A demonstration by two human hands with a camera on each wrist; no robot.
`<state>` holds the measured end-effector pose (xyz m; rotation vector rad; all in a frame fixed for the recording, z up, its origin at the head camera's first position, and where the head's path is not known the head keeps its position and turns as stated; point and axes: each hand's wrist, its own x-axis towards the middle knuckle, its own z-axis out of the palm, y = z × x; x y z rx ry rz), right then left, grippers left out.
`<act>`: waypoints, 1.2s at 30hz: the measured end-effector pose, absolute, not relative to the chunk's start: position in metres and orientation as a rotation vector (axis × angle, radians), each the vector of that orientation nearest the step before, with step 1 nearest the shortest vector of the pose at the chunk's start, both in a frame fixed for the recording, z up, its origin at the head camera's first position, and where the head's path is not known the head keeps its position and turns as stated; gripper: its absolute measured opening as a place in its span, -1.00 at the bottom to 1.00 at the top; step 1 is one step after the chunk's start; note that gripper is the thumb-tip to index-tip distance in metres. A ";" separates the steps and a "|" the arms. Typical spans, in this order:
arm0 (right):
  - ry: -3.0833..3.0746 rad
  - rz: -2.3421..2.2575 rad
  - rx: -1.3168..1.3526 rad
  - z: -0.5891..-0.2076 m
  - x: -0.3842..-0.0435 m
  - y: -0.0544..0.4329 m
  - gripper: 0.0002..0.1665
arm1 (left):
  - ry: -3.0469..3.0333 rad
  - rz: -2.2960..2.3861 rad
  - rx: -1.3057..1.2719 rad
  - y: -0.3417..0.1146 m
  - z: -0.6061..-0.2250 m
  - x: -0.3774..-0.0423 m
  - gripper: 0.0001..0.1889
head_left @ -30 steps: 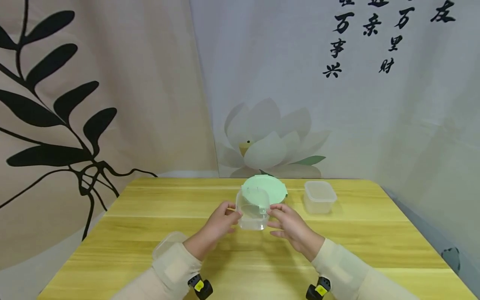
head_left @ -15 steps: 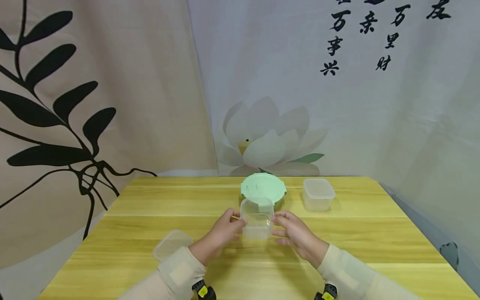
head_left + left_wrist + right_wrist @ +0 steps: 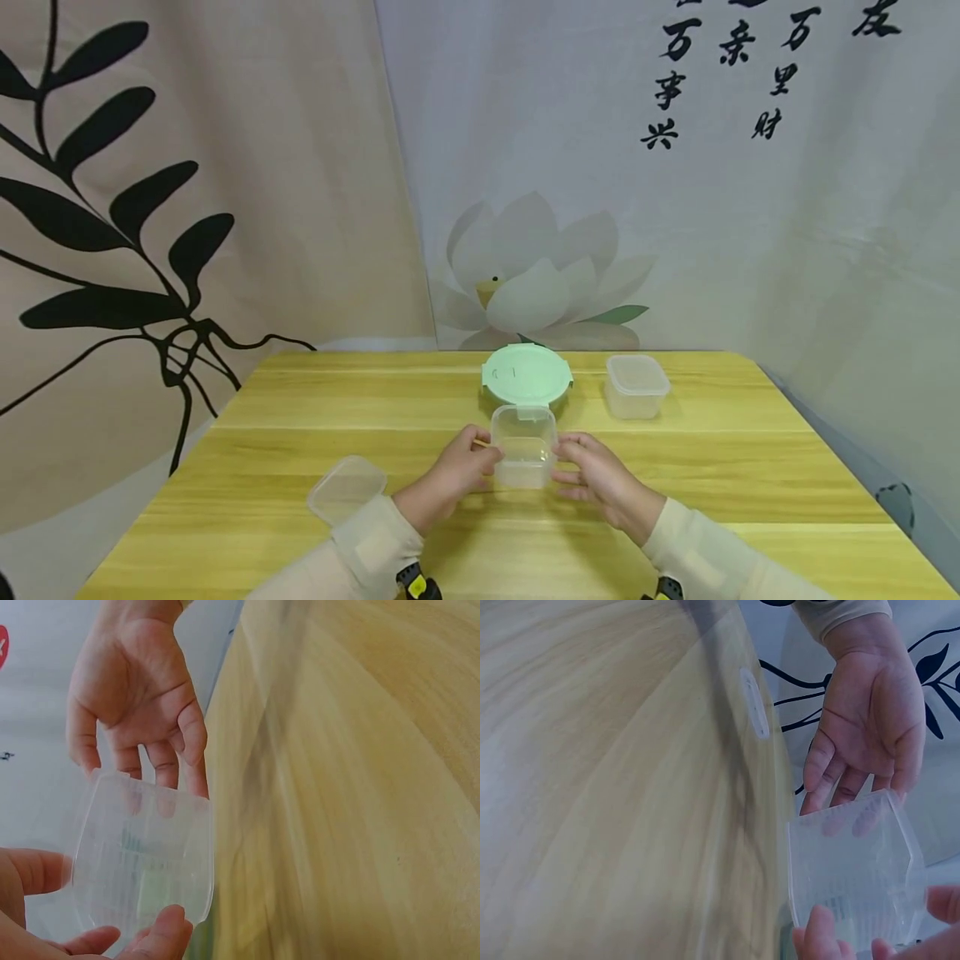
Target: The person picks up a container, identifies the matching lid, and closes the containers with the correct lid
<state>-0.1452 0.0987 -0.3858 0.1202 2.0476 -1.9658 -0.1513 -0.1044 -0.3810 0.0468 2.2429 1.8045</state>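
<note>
Both hands hold a clear square plastic container [image 3: 524,457] between them over the middle of the table. My left hand [image 3: 456,468] grips its left side, thumb near the rim and fingers lower down. On the opposite side, my right hand [image 3: 606,482] holds the wall in the same way. The left wrist view shows the container [image 3: 146,847] lidless, with fingers visible through its wall. A translucent square lid [image 3: 347,488] lies flat on the table beside my left forearm, partly covered by the sleeve.
Just beyond the held container stands a round container with a mint-green lid [image 3: 527,374]. To its right is a lidded translucent square box [image 3: 637,387]. The wooden table [image 3: 750,467] ends at a printed cloth backdrop [image 3: 300,167].
Both hands have brought the clear container nearer to the body and slightly right, so it overlaps less of the green lid. The lid at left shows more from behind the sleeve.
</note>
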 end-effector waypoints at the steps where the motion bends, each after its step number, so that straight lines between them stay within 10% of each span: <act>1: 2.044 -1.969 0.125 -0.386 -0.145 0.099 -0.49 | 2.239 1.806 0.047 -0.104 -0.382 -0.151 -0.64; 36: 2.028 -1.931 0.194 -0.407 -0.148 0.103 -0.51 | 2.186 1.811 0.027 -0.099 -0.408 -0.155 -0.64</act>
